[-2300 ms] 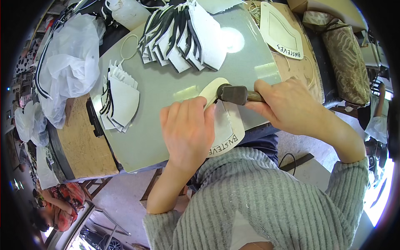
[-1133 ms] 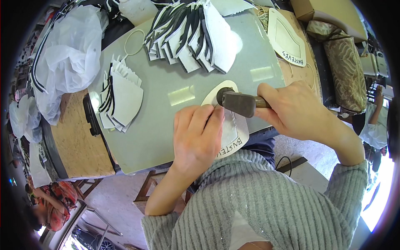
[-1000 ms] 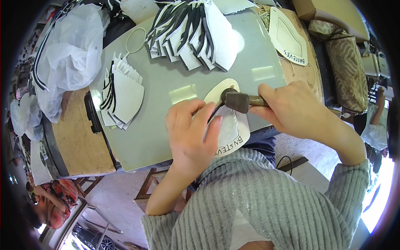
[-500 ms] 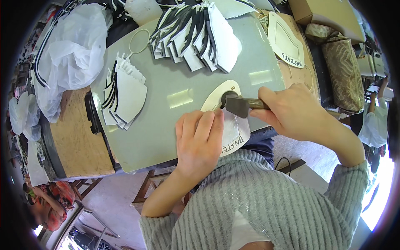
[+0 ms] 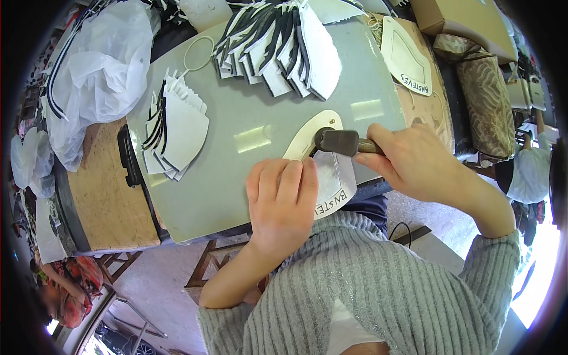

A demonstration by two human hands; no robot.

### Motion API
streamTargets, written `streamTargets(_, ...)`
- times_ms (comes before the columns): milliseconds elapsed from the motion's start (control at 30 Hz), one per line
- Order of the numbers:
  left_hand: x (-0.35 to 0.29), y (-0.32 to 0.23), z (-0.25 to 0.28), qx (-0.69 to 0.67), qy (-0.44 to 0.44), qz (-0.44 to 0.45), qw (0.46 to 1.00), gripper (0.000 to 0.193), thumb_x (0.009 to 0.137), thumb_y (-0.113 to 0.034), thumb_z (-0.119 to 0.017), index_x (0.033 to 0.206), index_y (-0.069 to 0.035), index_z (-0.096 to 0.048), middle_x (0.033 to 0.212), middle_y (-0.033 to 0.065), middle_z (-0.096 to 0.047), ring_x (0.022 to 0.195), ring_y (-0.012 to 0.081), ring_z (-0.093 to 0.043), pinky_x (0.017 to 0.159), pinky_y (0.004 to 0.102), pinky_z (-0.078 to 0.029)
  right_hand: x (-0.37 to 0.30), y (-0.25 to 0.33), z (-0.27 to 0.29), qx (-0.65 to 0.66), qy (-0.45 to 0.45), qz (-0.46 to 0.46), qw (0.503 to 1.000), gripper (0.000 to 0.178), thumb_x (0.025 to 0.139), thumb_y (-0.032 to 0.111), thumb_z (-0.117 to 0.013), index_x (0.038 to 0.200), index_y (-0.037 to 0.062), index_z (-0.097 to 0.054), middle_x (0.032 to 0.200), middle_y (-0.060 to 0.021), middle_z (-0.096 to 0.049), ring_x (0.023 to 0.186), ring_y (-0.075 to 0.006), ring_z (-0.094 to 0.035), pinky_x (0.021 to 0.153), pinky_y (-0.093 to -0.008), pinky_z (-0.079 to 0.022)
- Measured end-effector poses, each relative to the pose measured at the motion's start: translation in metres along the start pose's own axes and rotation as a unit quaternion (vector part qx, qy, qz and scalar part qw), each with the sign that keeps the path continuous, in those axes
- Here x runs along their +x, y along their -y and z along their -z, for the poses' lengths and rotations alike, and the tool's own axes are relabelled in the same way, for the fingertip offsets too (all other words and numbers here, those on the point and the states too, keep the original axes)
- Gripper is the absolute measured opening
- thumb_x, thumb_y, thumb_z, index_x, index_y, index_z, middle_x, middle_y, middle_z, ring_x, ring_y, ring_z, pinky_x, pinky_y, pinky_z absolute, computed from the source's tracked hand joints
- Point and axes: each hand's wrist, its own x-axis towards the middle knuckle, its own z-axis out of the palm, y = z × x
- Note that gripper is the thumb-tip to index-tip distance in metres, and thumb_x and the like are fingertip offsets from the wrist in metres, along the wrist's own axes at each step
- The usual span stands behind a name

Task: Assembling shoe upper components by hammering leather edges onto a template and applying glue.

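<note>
My right hand (image 5: 414,151) is wrapped round the wooden handle of a hammer (image 5: 338,142). The dark hammer head rests over the upper part of a cream, leaf-shaped template (image 5: 349,177) with dark lettering at its near end. Inside the template lies a whitish piece (image 5: 326,168) with a jagged edge, partly covered by the hammer and my fingers. Along the template's left side my left hand (image 5: 281,204) is closed, its fingers together and bent downward. Its fingertips are hidden, so what they pinch cannot be made out. A dark edge shows beside the index finger.
On the grey board (image 5: 225,195), a fanned stack of white pieces with black edging (image 5: 322,59) lies at the far side, a smaller stack (image 5: 186,130) at left. A second template (image 5: 405,56), a cardboard box (image 5: 467,26) and a patterned bag (image 5: 485,103) sit right; plastic bags (image 5: 97,77) left.
The hammer head has turned, now lying more level and slightly higher over the template. My left hand stays on the template with hardly any shift.
</note>
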Motion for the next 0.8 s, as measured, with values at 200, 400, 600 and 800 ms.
streamTargets(200,0.000,-0.001,-0.002,0.003,-0.005,-0.009,1.000,0.022,0.076,-0.007,-0.063,0.094,0.004,-0.066,0.096,0.0099,-0.057,0.092,0.0265,-0.057,0.085,0.0425,-0.045,-0.005,0.014,-0.002,-0.017,0.018,-0.024,0.999,0.040,0.094,0.038,-0.055,0.080,0.0008,-0.049,0.052,-0.0147,-0.054,0.049,-0.0369,-0.057,0.046,-0.0459,-0.043)
streamTargets(400,-0.001,-0.001,-0.001,-0.006,-0.008,-0.004,1.000,0.022,0.074,-0.005,-0.064,0.095,0.004,-0.066,0.095,0.0092,-0.057,0.090,0.0270,-0.057,0.083,0.0417,-0.045,-0.009,0.016,-0.002,0.033,-0.039,-0.046,0.998,0.039,0.094,0.039,-0.054,0.082,0.0021,-0.050,0.053,-0.0140,-0.055,0.050,-0.0353,-0.058,0.046,-0.0450,-0.043)
streamTargets(600,-0.008,0.005,0.002,-0.137,-0.014,0.095,0.986,0.027,0.068,-0.006,-0.067,0.095,0.000,-0.067,0.094,0.0068,-0.057,0.090,0.0265,-0.057,0.080,0.0398,-0.044,-0.011,0.008,-0.010,0.063,-0.023,-0.052,0.996,0.038,0.095,0.038,-0.054,0.085,0.0021,-0.049,0.054,-0.0137,-0.056,0.051,-0.0356,-0.058,0.047,-0.0444,-0.044)
streamTargets(800,-0.007,0.005,-0.002,-0.052,-0.028,0.011,0.998,0.025,0.069,-0.006,-0.071,0.093,-0.002,-0.068,0.095,0.0059,-0.058,0.091,0.0254,-0.057,0.079,0.0390,-0.042,-0.014,0.015,-0.013,0.029,0.036,-0.022,0.999,0.038,0.095,0.038,-0.054,0.085,0.0015,-0.049,0.054,-0.0139,-0.055,0.051,-0.0345,-0.059,0.047,-0.0426,-0.044)
